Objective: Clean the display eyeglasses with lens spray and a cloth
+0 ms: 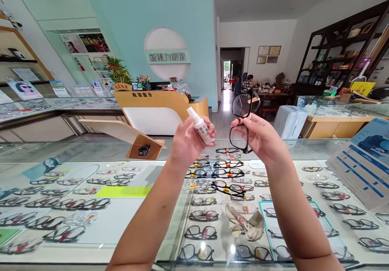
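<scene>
My left hand (193, 139) is wrapped round a small white spray bottle (201, 127), whose nozzle end tilts up and to the left. Black-framed eyeglasses (239, 137) hang upright on their side from my right hand (259, 135), which pinches them near the bridge, one lens above the other. Bottle and eyeglasses are apart, both held above the glass counter (170, 151). Below my hands a crumpled beige cleaning cloth (245, 224) with red print lies on the counter. Another dark pair of glasses (227, 188) is between the cloth and my hands; I cannot tell whether it rests on the glass or under it.
Rows of eyeglasses (202, 232) fill the display case under the glass. An open cardboard box (133, 139) stands on the left of the counter, a blue-and-white printed board (361, 165) on the right. Beyond are a yellow reception desk (158, 101) and a seated person (247, 84).
</scene>
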The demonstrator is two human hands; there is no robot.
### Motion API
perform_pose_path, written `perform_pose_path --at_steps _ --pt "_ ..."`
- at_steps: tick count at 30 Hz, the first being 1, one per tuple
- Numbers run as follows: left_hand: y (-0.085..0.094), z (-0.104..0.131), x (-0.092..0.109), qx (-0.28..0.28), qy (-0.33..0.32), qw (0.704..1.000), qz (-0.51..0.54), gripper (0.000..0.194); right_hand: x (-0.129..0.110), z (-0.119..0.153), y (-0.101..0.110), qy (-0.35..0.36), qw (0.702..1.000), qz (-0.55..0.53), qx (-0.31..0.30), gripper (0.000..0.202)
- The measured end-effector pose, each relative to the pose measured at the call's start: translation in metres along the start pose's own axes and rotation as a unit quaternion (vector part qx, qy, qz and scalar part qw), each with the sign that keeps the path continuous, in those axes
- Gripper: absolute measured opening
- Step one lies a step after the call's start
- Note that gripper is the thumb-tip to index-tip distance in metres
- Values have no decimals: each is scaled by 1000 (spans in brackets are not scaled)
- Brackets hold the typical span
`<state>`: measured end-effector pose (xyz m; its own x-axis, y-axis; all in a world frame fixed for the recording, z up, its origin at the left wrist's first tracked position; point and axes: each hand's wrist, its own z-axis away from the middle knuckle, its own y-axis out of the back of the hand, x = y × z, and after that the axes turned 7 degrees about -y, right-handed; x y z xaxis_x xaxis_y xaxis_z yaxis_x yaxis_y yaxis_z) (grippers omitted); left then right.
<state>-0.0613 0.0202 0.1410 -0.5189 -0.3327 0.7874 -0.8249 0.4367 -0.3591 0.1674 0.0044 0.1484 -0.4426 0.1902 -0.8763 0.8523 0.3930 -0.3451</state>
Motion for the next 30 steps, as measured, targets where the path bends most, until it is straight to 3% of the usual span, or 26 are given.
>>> perform_pose_path --at_steps 2,5,9,13,20,25,30 --pt "-2 4 3 -28 22 999 -12 67 3 -2 -3 -15 1000 5 -6 26" --pt "3 4 0 -20 34 998 -56 74 9 -5 -9 -39 999 20 -14 30" --pt "14 -2 -11 58 -31 988 -137 64 19 -9 -14 -65 996 45 -26 33" --pt "23 -5 -21 99 -124 953 -256 47 31 -12 -17 -74 994 76 -41 32" --pt "19 0 -21 103 -158 891 -414 40 40 -12 -25 -91 990 89 -65 32" --pt "15 2 -17 98 -152 900 -395 41 38 -14 -23 -79 995 47 -46 34" --pt "13 4 -16 40 -118 892 -434 41 33 -20 -15 -43 999 -12 25 39"
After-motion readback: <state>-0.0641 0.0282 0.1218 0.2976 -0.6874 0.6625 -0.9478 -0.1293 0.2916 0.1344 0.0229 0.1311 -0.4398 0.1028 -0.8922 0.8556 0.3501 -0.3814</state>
